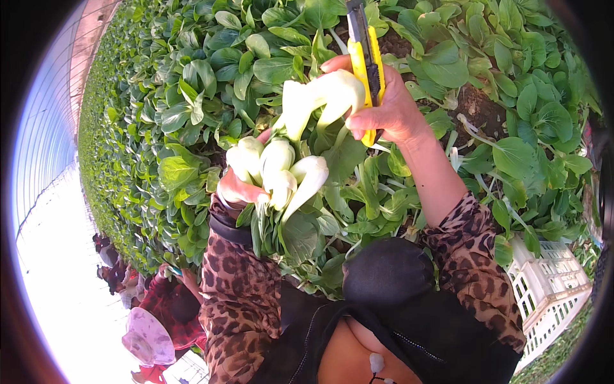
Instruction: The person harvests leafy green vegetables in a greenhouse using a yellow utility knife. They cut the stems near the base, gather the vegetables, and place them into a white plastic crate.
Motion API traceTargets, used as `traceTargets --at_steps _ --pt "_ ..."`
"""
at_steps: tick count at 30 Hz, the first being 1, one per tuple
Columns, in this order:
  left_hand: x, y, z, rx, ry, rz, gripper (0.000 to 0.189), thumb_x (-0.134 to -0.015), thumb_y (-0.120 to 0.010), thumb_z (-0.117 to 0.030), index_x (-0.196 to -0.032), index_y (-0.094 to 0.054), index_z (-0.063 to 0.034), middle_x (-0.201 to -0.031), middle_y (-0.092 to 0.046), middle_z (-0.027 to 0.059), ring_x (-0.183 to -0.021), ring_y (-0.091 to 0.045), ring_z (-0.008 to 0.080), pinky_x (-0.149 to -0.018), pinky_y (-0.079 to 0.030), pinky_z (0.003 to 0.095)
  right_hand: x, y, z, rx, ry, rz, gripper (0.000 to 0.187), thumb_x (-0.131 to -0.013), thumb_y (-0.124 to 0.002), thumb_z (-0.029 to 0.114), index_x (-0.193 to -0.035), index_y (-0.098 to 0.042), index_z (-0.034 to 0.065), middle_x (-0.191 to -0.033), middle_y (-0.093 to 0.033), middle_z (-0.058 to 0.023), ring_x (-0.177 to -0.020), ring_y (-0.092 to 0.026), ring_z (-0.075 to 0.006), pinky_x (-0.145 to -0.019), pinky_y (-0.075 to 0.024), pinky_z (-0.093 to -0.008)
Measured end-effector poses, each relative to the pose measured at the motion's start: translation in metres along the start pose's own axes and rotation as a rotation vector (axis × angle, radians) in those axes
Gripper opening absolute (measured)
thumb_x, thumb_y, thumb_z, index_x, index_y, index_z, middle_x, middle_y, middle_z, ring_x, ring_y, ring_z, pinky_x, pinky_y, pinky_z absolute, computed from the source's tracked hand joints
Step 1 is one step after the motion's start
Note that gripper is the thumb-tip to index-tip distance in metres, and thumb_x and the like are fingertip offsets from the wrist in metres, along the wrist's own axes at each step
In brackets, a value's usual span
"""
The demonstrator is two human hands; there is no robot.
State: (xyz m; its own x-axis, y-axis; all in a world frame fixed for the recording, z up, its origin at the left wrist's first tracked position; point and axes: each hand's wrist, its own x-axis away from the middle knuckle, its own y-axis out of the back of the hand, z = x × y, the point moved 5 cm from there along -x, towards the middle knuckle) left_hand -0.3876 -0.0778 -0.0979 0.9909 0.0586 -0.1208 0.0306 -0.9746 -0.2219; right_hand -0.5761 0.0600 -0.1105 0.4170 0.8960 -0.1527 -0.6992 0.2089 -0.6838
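Note:
Several heads of bok choy [276, 165], pale bases up and leaves hanging down, are bunched in my left hand [237, 188]. My right hand [398, 113], higher and to the right, grips a yellow snap-off utility knife [367, 77], its blade end toward the top of the picture. Against the knife, between thumb and fingers of that hand, is more bok choy [338, 93] with thick white stalks. These stalks reach down-left to just above the left hand's bunch. Part of my left fingers is hidden behind the heads.
Dense bok choy plants [192, 96] fill the bed ahead and left. Loose leaves and cut stalks [484, 139] lie over bare soil on the right. A white slatted plastic crate [544, 283] stands at lower right. Co-workers [168, 307] crouch at lower left, one in a pale hat [148, 336].

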Motion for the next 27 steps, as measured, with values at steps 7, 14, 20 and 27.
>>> traceTargets --at_steps 7,14,20,27 --pt "0.154 0.021 -0.116 -0.202 -0.103 -0.396 0.054 -0.046 -0.075 -0.004 -0.098 -0.059 -0.0061 -0.136 -0.037 0.0192 -0.117 -0.046 0.0256 -0.101 -0.035 0.0388 -0.029 -0.093 0.031 0.891 -0.051 -0.109 0.038 -0.071 -0.072 0.004 -0.107 -0.058 0.0001 -0.082 -0.063 -0.0018 -0.057 -0.054 -0.004 -0.048 -0.0444 -0.0167" --pt "0.312 0.002 -0.16 0.034 -0.415 -0.848 0.078 -0.053 -0.08 -0.004 -0.124 -0.047 0.0018 -0.124 -0.051 0.0086 -0.112 -0.048 0.0181 -0.097 -0.037 0.031 -0.008 -0.35 -0.123 0.472 -0.237 0.43 0.051 -0.071 -0.076 0.014 -0.115 -0.053 0.0031 -0.082 -0.059 0.0005 -0.055 -0.05 -0.0044 -0.049 -0.0446 -0.0179" --pt "0.432 -0.021 -0.194 -0.371 -0.668 -1.121 0.074 -0.053 -0.082 -0.012 -0.12 -0.051 -0.0035 -0.122 -0.052 0.0105 -0.114 -0.048 0.0217 -0.099 -0.036 0.0358 0.023 -0.455 -0.226 0.211 -0.432 0.648 0.053 -0.084 -0.064 0.018 -0.128 -0.04 0.0034 -0.11 -0.055 -0.0028 -0.091 -0.056 -0.0104 -0.078 -0.0466 -0.0235" --pt "0.543 -0.081 -0.224 -1.073 -0.688 -1.445 0.071 -0.049 -0.079 -0.021 -0.116 -0.055 -0.009 -0.119 -0.055 0.0117 -0.115 -0.049 0.0297 -0.1 -0.033 0.0434 0.097 -0.567 -0.269 0.272 -0.33 0.838 0.081 -0.071 -0.076 0.038 -0.13 -0.035 0.0006 -0.127 -0.047 -0.0165 -0.113 -0.05 -0.023 -0.097 -0.0413 -0.0352"
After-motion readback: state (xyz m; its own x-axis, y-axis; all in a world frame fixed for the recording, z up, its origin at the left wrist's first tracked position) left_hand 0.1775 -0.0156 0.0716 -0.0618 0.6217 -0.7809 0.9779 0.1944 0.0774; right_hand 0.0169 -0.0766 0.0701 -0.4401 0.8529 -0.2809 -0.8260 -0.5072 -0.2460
